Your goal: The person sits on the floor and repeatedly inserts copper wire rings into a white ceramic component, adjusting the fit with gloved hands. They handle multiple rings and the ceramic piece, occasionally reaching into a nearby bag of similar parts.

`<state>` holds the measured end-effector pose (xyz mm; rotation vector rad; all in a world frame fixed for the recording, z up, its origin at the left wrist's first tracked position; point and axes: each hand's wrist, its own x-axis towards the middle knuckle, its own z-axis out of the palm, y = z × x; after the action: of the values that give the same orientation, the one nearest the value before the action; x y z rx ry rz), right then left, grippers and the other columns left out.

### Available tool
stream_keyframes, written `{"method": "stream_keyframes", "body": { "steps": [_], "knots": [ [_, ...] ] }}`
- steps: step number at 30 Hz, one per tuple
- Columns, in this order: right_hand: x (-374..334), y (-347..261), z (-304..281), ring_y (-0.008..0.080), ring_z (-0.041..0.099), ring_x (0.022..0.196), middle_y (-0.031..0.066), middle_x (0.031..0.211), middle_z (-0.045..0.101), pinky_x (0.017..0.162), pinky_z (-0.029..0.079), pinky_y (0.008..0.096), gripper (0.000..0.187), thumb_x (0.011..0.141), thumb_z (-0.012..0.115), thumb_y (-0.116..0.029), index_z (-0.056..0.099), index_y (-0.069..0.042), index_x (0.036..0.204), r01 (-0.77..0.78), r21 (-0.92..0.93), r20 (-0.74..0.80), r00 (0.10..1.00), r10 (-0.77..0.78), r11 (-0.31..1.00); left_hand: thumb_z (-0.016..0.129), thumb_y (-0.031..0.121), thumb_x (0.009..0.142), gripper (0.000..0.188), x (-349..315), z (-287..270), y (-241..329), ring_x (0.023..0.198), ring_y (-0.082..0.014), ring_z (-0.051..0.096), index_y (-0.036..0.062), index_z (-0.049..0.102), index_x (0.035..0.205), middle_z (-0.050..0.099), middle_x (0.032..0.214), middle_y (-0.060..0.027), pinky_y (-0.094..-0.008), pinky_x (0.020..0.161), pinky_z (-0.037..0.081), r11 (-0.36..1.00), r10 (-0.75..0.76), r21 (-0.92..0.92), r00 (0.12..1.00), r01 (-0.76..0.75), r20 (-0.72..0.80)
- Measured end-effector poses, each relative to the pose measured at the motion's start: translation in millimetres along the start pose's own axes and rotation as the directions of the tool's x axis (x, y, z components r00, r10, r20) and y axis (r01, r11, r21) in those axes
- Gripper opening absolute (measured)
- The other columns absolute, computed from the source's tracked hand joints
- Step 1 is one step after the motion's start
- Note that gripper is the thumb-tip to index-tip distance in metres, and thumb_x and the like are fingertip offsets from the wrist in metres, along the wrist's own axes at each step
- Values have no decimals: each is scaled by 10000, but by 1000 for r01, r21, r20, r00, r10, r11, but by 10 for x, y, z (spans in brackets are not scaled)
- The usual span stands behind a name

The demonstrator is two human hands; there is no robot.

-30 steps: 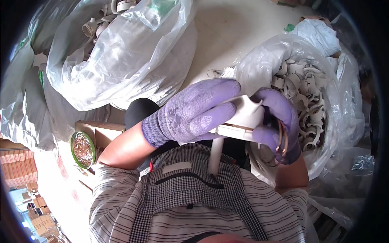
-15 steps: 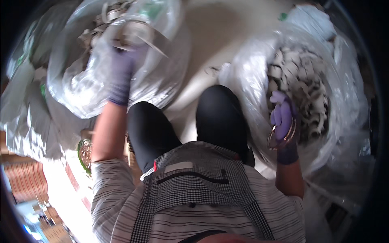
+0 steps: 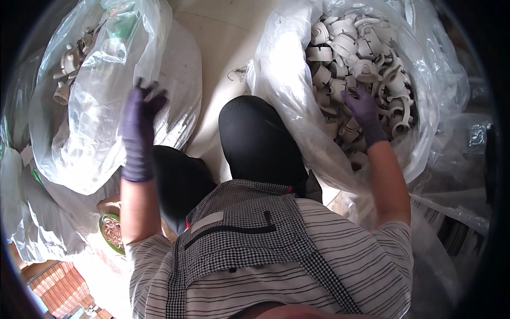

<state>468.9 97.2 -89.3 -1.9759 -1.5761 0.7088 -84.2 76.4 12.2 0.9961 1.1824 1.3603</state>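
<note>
My left hand [image 3: 142, 103], in a purple glove with dark fingertips, hovers beside the left clear plastic bag [image 3: 98, 133]. Its fingers are spread, and nothing shows between them. Inside that bag lie several beige, handled pieces [image 3: 69, 61]. My right hand [image 3: 364, 109], gloved the same way, reaches into the right clear plastic bag [image 3: 281, 64]. That bag is heaped with pale grey-beige ring-shaped parts [image 3: 366, 69] that have curved arms. The right fingers are curled down against the heap; what they grip, if anything, is hidden.
A green-rimmed basket [image 3: 110, 234] of thin copper-coloured loops sits by my left elbow. My knees [image 3: 255, 133] are between the two bags, over a pale floor [image 3: 218, 48]. More plastic sheeting [image 3: 451, 143] lies at the right. Striped orange-red material [image 3: 58, 287] shows at lower left.
A blurred pale round piece with a strip is gone from my left hand, which has drawn back from the left bag. Thin copper-coloured loops no longer show at my right hand, now turned down onto the heap.
</note>
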Motion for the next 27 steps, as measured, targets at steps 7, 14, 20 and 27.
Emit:
{"method": "stream_keyframes", "body": {
  "steps": [7, 14, 20, 27],
  "knots": [
    [687, 887, 579, 400, 711, 876, 235, 940, 718, 771, 570, 463, 315, 835, 708, -300, 757, -80, 1055, 326, -700, 225, 945, -236, 636, 541, 287, 1080, 557, -734, 470, -558, 1164, -278, 657, 12, 408, 1545, 601, 1389, -192, -396, 1025, 515, 971, -224, 85, 974, 222, 21],
    [514, 802, 10, 241, 705, 743, 148, 859, 737, 710, 554, 384, 410, 930, 684, -318, 713, -6, 1194, -95, 340, 112, 992, 60, 936, 552, 253, 1077, 510, -875, 244, -580, 1113, -227, 656, 12, 457, 1516, 626, 1356, -158, -359, 998, 520, 969, -192, 152, 981, 196, -40],
    [172, 1240, -253, 274, 708, 817, 146, 987, 746, 737, 557, 398, 362, 902, 717, -282, 686, -11, 1140, -28, 170, -161, 985, 56, 985, 580, 198, 1058, 511, -814, 419, -545, 1122, -214, 641, -13, 449, 1505, 628, 1321, -131, -356, 1009, 507, 975, -150, 182, 983, 129, 107],
    [187, 496, -917, 375, 701, 1014, 170, 1101, 728, 868, 571, 425, 386, 860, 727, -289, 670, -46, 1154, 213, -332, -241, 923, -301, 919, 733, 256, 965, 677, -893, 663, -570, 1209, -245, 606, -11, 436, 1511, 587, 1374, -147, -369, 1075, 470, 973, -153, 204, 959, 104, 240]
  ]
}}
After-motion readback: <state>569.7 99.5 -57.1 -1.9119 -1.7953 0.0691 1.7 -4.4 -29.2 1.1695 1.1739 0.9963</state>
